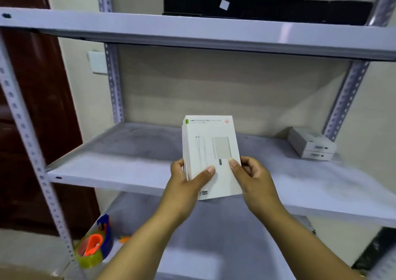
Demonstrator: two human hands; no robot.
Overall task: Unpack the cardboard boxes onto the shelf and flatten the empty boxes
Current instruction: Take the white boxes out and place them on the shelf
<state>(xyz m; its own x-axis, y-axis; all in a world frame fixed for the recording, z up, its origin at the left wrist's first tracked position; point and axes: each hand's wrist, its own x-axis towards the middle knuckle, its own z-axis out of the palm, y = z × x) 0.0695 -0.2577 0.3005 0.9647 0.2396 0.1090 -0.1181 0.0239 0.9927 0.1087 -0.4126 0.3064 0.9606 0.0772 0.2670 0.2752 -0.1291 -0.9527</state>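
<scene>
Both hands hold a stack of white boxes (211,151) upright in front of the middle shelf (132,151). The left hand (186,185) grips the lower left edge with its thumb across the front; the right hand (252,177) pinches the lower right edge, thumb on the front face. The offset edges at the top left suggest at least two boxes, held only near the bottom. The rear ones could slide loose if the grip eases, or fan out as the stack tips down. Set down carelessly, it could nudge the two white boxes (311,145) stacked at the shelf's right end, though those sit well apart. A tape dispenser (94,245) lies on the lower shelf, where a dropped box could land.
</scene>
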